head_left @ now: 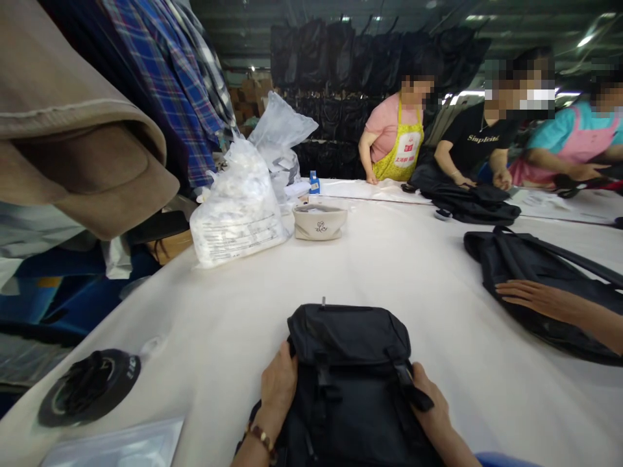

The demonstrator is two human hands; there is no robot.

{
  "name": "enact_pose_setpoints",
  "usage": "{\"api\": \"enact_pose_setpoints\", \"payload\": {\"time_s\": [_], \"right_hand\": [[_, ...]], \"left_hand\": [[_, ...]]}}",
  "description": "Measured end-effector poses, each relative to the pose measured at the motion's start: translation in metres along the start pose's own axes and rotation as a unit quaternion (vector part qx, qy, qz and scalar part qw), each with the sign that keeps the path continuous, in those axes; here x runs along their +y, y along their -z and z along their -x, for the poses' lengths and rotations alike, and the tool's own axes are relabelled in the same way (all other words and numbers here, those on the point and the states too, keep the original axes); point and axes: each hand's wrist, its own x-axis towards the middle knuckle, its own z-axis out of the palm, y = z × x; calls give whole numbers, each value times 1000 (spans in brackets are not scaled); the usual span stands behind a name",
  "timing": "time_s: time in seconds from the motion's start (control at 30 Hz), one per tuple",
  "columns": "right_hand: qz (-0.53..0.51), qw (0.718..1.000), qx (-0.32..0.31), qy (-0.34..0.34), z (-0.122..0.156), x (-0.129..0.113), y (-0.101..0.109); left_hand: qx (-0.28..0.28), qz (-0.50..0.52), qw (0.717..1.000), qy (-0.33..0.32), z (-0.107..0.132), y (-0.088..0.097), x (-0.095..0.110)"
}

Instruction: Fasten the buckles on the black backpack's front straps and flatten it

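Observation:
A black backpack (355, 337) with a flap top and two buckled straps lies on the white-covered table right in front of me. My left hand (280, 383) grips its left side near the top flap, fingers partly hidden behind the fabric. On the opposite side, my right hand (433, 402) is closed on the edge of the backpack, next to a dangling strap end (419, 397). A beaded bracelet (261, 438) circles my left wrist. The lower part of the backpack runs out of view.
Another person's hand (540, 299) rests on a second black bag (525, 259) at the right. A beige pouch (318, 224) and a stuffed plastic bag (238, 220) stand farther back. A round black tray (109, 395) sits at left. Several people work across the table (389, 259).

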Motion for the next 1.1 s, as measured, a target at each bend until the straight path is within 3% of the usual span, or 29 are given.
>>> {"api": "enact_pose_setpoints", "payload": {"time_s": [0.1,0.27,0.4,0.5,0.57,0.63,0.73,0.87,0.93,1.0,1.07,1.1], "right_hand": [[22,1000,-15,-5,8,8,-14],[-40,999,-7,-1,0,11,-12],[-91,996,4,-7,-3,17,-9],[-126,990,58,-5,6,21,-8],[-170,979,107,15,19,22,-8],[-241,963,116,39,33,20,-6],[-329,940,66,58,49,12,-3],[-375,924,15,66,53,5,0],[-333,938,74,60,53,2,0],[-245,941,214,90,56,-4,-2],[-169,917,314,177,64,-15,-5],[-145,908,321,228,69,-23,-7]], "left_hand": [[17,-5,1000,-13,3,0,0],[96,-33,995,-20,13,2,3],[153,99,981,-70,33,-5,-1],[183,203,961,-53,49,-9,-2],[169,241,955,-40,56,-12,1],[114,276,953,-47,60,-15,7],[30,325,944,-41,57,-19,17],[-10,386,922,-19,49,-14,27],[-23,423,906,-21,48,-8,31],[-41,463,885,-25,51,-3,34],[-48,490,870,-26,58,0,37],[-45,497,866,-26,61,1,38]]}}
